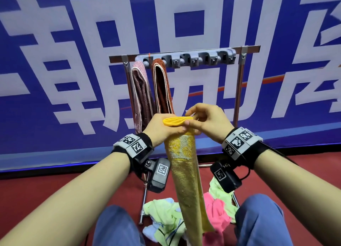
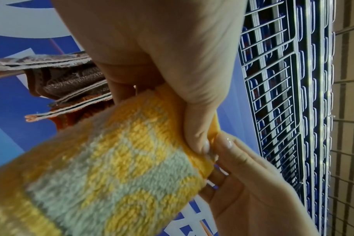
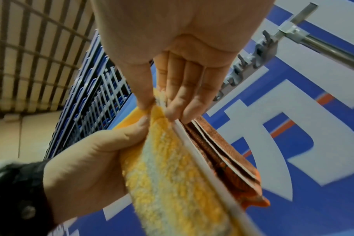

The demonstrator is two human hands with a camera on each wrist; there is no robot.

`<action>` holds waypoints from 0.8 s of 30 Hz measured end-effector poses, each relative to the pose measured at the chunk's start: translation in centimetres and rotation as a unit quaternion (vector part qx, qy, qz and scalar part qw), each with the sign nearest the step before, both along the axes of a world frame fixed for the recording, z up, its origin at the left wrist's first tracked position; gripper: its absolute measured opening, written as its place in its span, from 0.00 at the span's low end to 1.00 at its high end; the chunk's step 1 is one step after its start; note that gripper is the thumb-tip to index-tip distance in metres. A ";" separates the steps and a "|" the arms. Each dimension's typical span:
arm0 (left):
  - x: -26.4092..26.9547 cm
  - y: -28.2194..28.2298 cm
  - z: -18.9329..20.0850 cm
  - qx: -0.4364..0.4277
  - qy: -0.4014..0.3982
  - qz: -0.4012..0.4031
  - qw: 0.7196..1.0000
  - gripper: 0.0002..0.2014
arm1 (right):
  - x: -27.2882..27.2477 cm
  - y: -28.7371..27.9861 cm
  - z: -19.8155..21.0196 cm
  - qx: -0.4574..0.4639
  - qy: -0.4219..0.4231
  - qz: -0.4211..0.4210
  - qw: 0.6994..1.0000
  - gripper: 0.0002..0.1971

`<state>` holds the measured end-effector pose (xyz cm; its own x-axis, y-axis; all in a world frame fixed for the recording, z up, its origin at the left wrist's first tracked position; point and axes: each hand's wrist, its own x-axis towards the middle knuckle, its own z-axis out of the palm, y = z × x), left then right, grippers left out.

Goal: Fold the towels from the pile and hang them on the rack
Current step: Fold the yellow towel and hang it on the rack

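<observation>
My left hand (image 1: 162, 128) grips the top of the yellow towel (image 1: 186, 173), fingers curled round the bunched upper edge. My right hand (image 1: 206, 120) meets it from the other side, thumb and fingertips pinching the same top edge; the two thumbs nearly touch. In the right wrist view the right fingers (image 3: 178, 89) lie fairly straight along the cloth, thumb pressed opposite them.

The towel is folded lengthwise into a long narrow strip. It hangs straight down from both hands, between my knees, lower end reaching the pile (image 1: 166, 220) on the floor. A pale grey-green check pattern shows near the top of it, seen close in the left wrist view (image 2: 115, 167).

The pile: crumpled towels, light green, pink and pale blue, lying on the red floor (image 1: 36, 186) at the foot of the rack.

The rack (image 1: 184, 53) stands just beyond my hands, a metal bar on two uprights with a grey strip of clips along it. Two folded towels hang at its left end: a pinkish speckled towel (image 1: 141, 90) outermost, a rust-brown towel (image 1: 162, 87) just beside it. The clips to their right hold nothing.

Behind the rack, a blue banner (image 1: 73, 79) with large white characters.
</observation>
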<state>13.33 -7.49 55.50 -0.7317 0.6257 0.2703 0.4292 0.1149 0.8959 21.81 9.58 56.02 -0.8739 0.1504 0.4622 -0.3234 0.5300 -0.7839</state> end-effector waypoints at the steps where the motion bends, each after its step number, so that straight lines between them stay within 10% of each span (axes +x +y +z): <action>1: 0.0 0.1 0.1 0.006 -0.004 0.001 1.000 0.13 | 0.2 0.0 -0.3 -0.034 -0.023 0.018 0.999 0.13; 12: 0.7 0.3 1.8 0.074 -0.032 0.016 0.997 0.07 | 0.3 -0.5 -6.6 0.074 -0.215 0.016 0.974 0.07; 24: 0.4 -0.8 1.5 0.016 -0.089 -0.030 0.995 0.16 | 0.7 -1.0 -7.2 0.059 -0.126 0.036 0.990 0.05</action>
